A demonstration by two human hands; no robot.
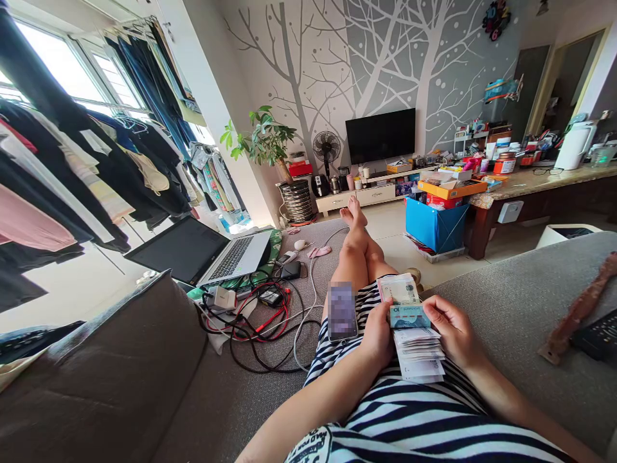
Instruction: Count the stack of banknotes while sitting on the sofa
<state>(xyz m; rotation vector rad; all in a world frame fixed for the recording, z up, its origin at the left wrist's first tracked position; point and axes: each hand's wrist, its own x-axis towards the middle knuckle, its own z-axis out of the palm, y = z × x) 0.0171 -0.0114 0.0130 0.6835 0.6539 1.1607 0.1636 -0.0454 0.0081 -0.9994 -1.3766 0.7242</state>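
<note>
Over my lap, a blue banknote (pixel 409 317) with a "10" printed on it is stretched between my two hands. My left hand (pixel 378 332) is closed on its left end, and the thumb and fingers of my right hand (pixel 452 329) pinch its right end. Paler beige banknotes (pixel 401 289) stick out beyond it, away from me. On the near side a fanned stack of whitish paper notes (pixel 418 354) lies against my striped clothing. My palms hide part of the notes. A phone (pixel 342 312) with a blurred screen rests on my thigh, left of my left hand.
An open laptop (pixel 231 257) stands on the left of the sofa, beside tangled cables (pixel 270 331) and a power adapter (pixel 270 296). At right lie a brown strap-like object (pixel 578 308) and a black remote (pixel 600 334). A blue storage box (pixel 436 225) stands beyond the sofa.
</note>
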